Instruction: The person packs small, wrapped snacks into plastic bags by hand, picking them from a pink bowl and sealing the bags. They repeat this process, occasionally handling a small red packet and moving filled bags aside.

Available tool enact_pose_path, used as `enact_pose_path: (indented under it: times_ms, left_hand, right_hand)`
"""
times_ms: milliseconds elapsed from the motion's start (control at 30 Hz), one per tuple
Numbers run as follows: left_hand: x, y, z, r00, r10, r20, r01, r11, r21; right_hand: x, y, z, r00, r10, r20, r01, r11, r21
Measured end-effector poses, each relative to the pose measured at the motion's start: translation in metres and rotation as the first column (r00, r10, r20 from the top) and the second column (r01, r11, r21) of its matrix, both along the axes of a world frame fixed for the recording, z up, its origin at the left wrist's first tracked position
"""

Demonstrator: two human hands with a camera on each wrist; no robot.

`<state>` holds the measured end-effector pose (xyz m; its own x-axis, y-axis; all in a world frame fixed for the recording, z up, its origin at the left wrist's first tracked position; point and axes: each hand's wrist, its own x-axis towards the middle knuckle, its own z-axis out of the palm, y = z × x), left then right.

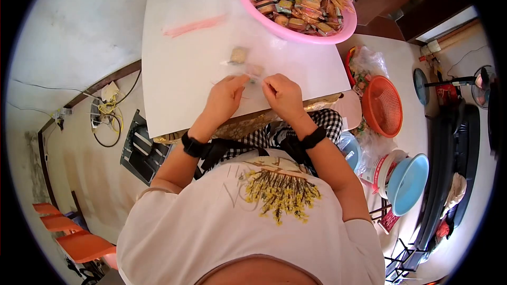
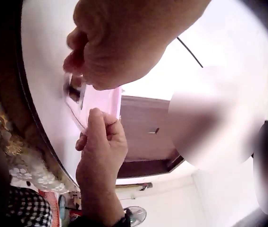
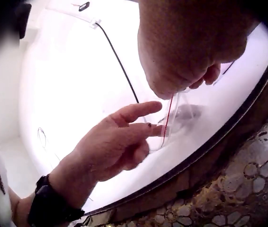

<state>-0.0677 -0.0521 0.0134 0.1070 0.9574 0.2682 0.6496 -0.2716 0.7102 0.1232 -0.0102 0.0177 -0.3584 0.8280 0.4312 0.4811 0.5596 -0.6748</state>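
A clear zip bag [image 3: 174, 120] with a red line along its edge stretches between the two hands, close over the white tabletop. Something small and blurred shows at the bag in the left wrist view. My right hand [image 1: 283, 94] pinches one end of the bag, thumb against curled fingers. At the other end, my left hand [image 3: 115, 144] has two fingers stretched out and apart, one overlapping the red line; its lower fingers bend. Just beyond the hands lies a small tan square piece [image 1: 238, 55] on the table, blurred.
A pink basin [image 1: 296, 34] heaped with wrapped snack packets [image 1: 309, 0] stands at the table's far right. A red smear [image 1: 195, 25] marks the white table [image 1: 174, 68]. Right of the table are an orange basket [image 1: 383, 106] and a blue basin [image 1: 407, 184].
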Motion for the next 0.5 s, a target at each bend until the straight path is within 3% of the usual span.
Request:
enact_pose_path:
  times_ms: [33,133,233,333,433,500]
  left_hand:
    - [-0.004,-0.001,0.002,0.971,-0.001,-0.239,0.043,0.984,0.171]
    - [-0.005,-0.005,0.017,0.888,0.109,-0.446,-0.122,0.993,0.0]
    - [0.007,0.006,0.042,0.873,0.182,-0.454,-0.053,0.958,0.282]
    - [0.015,0.027,0.044,0.795,0.127,-0.593,0.193,0.874,0.446]
    - [0.01,0.048,0.03,0.724,0.001,-0.69,0.272,0.918,0.287]
    - [0.015,0.064,0.025,0.709,-0.01,-0.705,0.151,0.979,0.137]
  right_hand:
    - [0.002,0.0,-0.003,1.0,0.011,0.001,-0.011,1.0,0.006]
    - [0.003,-0.003,-0.009,0.998,0.043,0.039,-0.042,0.999,-0.031]
    - [0.001,-0.005,-0.008,0.998,0.051,0.041,-0.051,0.999,-0.014]
    - [0.001,-0.005,-0.007,0.997,0.054,0.055,-0.053,0.999,-0.005]
    - [0.001,-0.005,-0.007,0.996,0.066,0.068,-0.068,0.997,0.036]
    - [0.001,-0.006,-0.005,0.995,0.066,0.073,-0.069,0.997,0.03]
